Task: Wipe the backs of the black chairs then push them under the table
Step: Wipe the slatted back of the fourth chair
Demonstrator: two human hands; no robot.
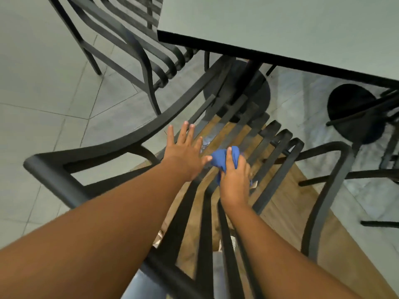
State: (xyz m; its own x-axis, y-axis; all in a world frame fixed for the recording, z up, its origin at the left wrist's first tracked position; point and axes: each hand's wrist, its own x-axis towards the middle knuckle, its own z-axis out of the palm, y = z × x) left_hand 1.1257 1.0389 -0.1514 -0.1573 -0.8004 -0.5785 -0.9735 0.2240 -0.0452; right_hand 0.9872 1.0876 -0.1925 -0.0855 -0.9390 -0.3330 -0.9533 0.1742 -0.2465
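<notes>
Beside the table (280,22), a blue cloth (224,157) is gripped on chair slats (267,152) by the right hand (234,180); the left hand (183,151) is spread flat alongside.

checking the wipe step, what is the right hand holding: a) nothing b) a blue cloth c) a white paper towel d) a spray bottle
b: the right hand has its fingers curled round a bunched blue cloth against the slats of the black chair, while the left hand is spread flat beside it.
</notes>
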